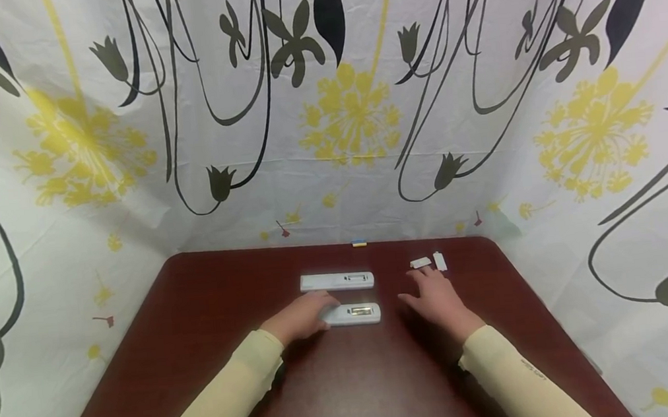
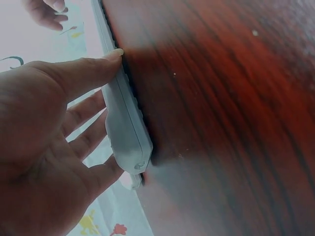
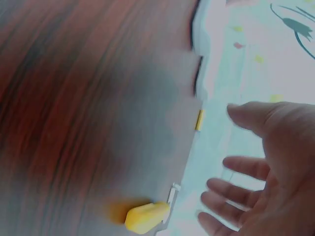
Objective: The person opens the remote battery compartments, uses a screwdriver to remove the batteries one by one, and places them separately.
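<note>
A dark red table [image 1: 350, 392] is seen under both hands, with a flowered curtain [image 1: 325, 103] hung behind and to each side. Two white remotes are laid flat, parallel to one another, ahead of the left hand. The near remote [image 1: 352, 314] is touched at its left end by the left hand [image 1: 302, 317]; in the left wrist view the thumb is laid along the remote's [image 2: 125, 123] edge and the straight fingers [image 2: 86, 110] are spread over its far side, so the hand [image 2: 44, 147] is open upon it rather than closed round it. The far remote [image 1: 337, 281] lies just beyond, untouched. The right hand [image 1: 437, 299] is held open, fingers spread, palm down, gripping nothing [image 3: 266, 167]. Two small white covers [image 1: 429, 262] lie just beyond its fingertips. A small yellow-blue piece [image 1: 359, 242] sits at the table's far edge.
</note>
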`<state>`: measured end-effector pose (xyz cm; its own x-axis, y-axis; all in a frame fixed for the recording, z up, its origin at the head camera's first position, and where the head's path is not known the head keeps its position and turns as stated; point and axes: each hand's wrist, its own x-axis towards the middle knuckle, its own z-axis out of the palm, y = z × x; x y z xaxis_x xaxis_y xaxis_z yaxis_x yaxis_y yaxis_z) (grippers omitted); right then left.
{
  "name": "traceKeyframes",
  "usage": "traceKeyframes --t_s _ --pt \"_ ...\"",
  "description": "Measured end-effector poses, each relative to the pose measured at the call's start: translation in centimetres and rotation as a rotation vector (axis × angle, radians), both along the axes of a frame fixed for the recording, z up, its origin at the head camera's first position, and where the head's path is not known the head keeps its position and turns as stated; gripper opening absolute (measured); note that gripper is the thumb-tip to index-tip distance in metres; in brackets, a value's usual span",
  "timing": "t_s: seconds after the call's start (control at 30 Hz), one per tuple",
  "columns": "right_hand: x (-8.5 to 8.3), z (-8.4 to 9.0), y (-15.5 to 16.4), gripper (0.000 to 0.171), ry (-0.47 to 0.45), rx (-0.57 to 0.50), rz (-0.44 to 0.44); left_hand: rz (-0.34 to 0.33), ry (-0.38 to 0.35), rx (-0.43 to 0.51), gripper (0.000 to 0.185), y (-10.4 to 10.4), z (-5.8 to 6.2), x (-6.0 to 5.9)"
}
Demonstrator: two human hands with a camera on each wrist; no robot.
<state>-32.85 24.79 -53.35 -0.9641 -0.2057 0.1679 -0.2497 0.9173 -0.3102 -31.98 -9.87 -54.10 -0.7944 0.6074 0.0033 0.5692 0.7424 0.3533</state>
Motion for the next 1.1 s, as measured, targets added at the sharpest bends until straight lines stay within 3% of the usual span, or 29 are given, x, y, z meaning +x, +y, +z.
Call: traceKeyframes --t_s 0.33,0.73,1.1 --pt "0.2 0.0 1.8 0.072 -0.042 -0.033 -0.069 -0.007 0.008 -0.001 0.046 -0.1 -0.2 -0.2" --pt "0.6 0.3 2.5 0.1 -0.102 0.004 -0.229 -0.008 0.011 0.01 0.046 -0.1 -0.5 -0.4" --pt "-0.3 0.2 2.7 0.075 -0.158 -0.005 -0.269 -0.016 0.011 0.006 0.046 -0.2 -0.4 -0.3"
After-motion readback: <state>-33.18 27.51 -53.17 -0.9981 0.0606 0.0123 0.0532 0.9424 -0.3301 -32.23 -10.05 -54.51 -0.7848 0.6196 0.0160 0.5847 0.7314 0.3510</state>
